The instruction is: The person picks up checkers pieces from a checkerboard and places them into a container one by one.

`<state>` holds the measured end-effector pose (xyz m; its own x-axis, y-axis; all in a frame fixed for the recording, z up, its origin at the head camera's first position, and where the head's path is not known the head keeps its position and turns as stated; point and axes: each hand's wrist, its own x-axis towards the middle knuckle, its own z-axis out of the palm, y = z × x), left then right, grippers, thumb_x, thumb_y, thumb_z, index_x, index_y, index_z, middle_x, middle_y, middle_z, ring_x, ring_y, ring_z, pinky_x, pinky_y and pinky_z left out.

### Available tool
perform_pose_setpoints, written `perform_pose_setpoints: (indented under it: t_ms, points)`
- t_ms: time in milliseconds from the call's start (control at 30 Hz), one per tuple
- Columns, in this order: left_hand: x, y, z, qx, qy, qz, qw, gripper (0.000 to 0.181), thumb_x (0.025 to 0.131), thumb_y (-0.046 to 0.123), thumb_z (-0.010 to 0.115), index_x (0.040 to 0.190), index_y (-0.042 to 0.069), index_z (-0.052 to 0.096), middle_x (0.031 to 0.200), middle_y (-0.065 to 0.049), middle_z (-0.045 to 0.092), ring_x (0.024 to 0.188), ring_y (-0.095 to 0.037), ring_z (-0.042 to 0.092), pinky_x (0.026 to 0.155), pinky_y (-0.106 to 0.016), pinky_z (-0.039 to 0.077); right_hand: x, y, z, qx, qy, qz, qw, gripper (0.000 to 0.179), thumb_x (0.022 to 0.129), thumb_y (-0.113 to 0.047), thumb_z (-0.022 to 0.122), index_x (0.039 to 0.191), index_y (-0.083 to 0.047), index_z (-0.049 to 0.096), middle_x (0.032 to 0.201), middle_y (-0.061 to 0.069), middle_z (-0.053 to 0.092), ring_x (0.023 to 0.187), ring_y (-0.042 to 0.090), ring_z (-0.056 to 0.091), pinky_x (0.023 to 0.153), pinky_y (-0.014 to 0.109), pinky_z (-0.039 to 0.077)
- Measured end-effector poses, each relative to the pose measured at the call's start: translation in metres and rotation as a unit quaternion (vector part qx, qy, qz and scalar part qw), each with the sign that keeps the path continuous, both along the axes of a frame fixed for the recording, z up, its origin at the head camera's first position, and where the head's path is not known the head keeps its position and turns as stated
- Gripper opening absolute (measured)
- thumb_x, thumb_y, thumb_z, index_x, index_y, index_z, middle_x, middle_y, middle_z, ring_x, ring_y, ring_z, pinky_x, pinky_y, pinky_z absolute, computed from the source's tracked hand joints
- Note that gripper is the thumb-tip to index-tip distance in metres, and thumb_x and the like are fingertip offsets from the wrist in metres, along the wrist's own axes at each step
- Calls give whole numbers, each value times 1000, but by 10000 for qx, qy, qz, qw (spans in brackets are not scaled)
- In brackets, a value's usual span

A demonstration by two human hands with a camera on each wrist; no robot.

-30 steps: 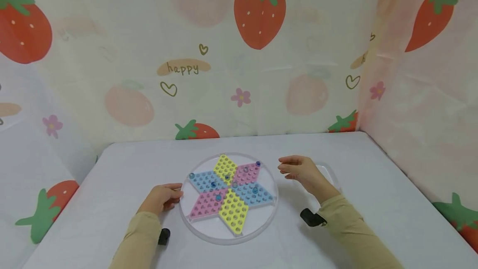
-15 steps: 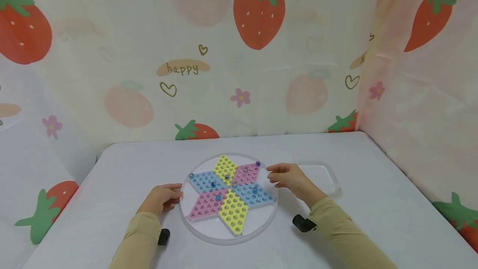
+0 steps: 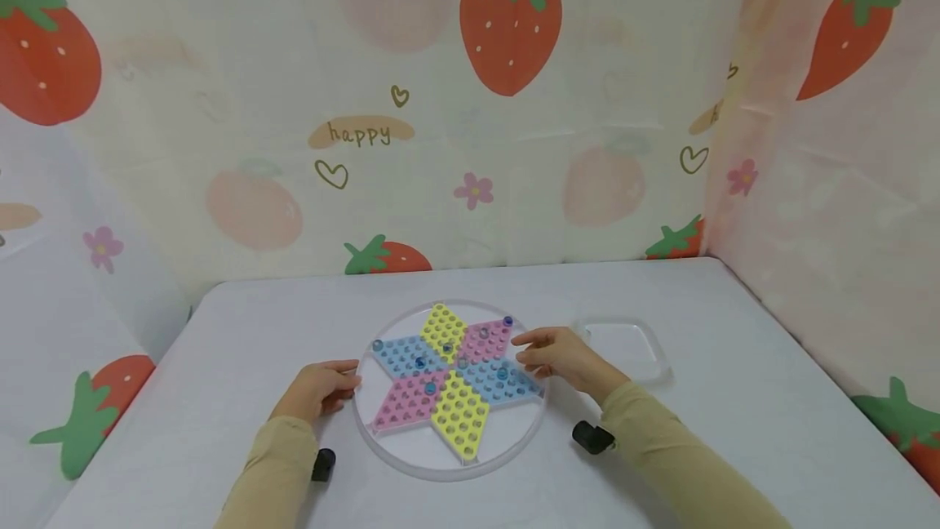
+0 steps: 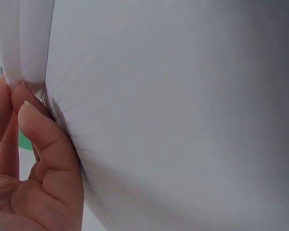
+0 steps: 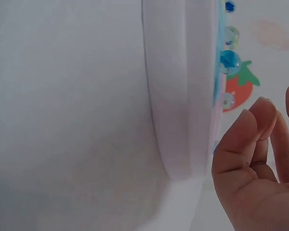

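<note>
One round star board (image 3: 507, 431), with two yellow, two pink and two blue points, sits mid-bench (image 3: 734, 390), holding eight visible marbles (image 3: 430, 388). The left hand (image 3: 316, 390), fingers relaxed, touches its left rim; the right hand (image 3: 569, 357), fingers loosely bent, hovers by its right edge, near one clear tray (image 3: 624, 349).

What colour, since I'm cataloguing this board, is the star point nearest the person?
Yellow; that star point shows best in the head view.

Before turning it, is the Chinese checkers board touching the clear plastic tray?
Apart. The head view shows white tabletop between the Chinese checkers board and the clear plastic tray, just beyond the right hand.
</note>
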<state>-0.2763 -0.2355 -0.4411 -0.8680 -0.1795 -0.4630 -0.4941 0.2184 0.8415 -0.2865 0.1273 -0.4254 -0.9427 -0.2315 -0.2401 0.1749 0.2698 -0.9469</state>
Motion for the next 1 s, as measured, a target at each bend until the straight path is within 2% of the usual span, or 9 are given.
perform_pose_setpoints:
  t_ms: [267,467,733,900,1000]
  points:
    - [-2,2,1,7,-73,37,10000,46,91,2,65,135,-3,53,77,-1,63,63,-9,54,55,-18,45,-5,0,-2,513,-62,342,9981,32,86,-5,72,118,0,67,81,5,60,67,15,52,61,25,46]
    - [1,1,2,-23,-50,12,10000,46,91,1,64,135,-4,52,74,-1,62,63,-10,53,56,-18,44,-6,-7,0,1131,-24,599,9918,27,85,-9,75,112,-5,72,77,3,55,64,14,50,58,24,43]
    - [-1,-1,2,25,9,-50,10000,49,89,1,67,135,-4,52,76,-1,63,63,-10,54,55,-19,45,-10,-13,-3,1385,-9,687,9880,22,83,-8,76,106,-7,75,70,1,52,59,12,47,52,22,39]
    - [-6,-7,-3,174,-131,-132,9997,44,85,3,72,128,1,62,79,-3,65,63,-11,57,56,-20,47,-12,-15,-5,1437,-36,765,9867,20,83,-7,75,104,-7,76,65,0,51,55,10,43,50,21,36]
    - [-7,-7,-4,168,-161,-123,9997,45,85,3,72,128,1,61,77,-3,64,63,-11,57,55,-20,47,-14,-16,-5,1481,-60,826,9855,20,83,-7,76,103,-7,76,63,-1,50,54,10,42,49,20,35]
